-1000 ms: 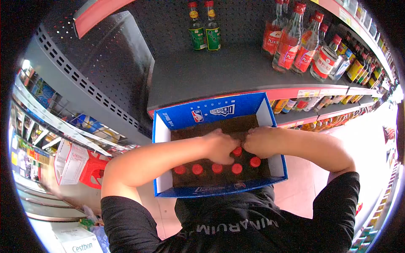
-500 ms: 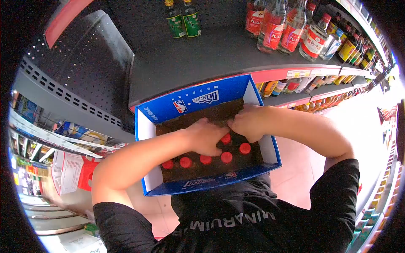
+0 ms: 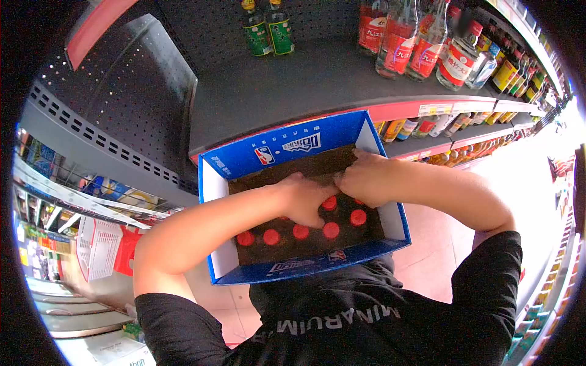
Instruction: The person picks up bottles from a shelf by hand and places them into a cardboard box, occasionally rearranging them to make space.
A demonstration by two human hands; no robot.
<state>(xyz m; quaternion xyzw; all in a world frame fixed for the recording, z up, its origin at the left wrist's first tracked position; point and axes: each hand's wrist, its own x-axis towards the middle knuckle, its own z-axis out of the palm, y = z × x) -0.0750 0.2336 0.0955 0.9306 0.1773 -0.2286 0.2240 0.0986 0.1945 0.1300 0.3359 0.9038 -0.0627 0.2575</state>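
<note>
A blue cardboard box [image 3: 238, 160] with white inner sides is tilted against my front at the shelf edge. Inside, several red-capped bottles [image 3: 331, 230] show in rows, caps upward, amid dark brown material. My left hand [image 3: 305, 198] reaches into the box over the caps, fingers curled toward the right and thumb pointing down beside a cap. Close by, my right hand [image 3: 368, 178] is closed at the box's right part, its fingertips almost meeting the left hand's. What the fingers grip between them is hidden.
The dark shelf [image 3: 274, 85] lies just beyond the box. Two green-labelled bottles [image 3: 268, 30] stand at its back, and clear red-labelled bottles [image 3: 400, 49] at the right. A lower shelf holds more bottles [image 3: 421, 126]. At left is a red and white carton [image 3: 101, 247].
The view and box have shifted slightly. Both hands stay close together in the box, with only small finger movement; another red cap shows partly beneath my right hand.
</note>
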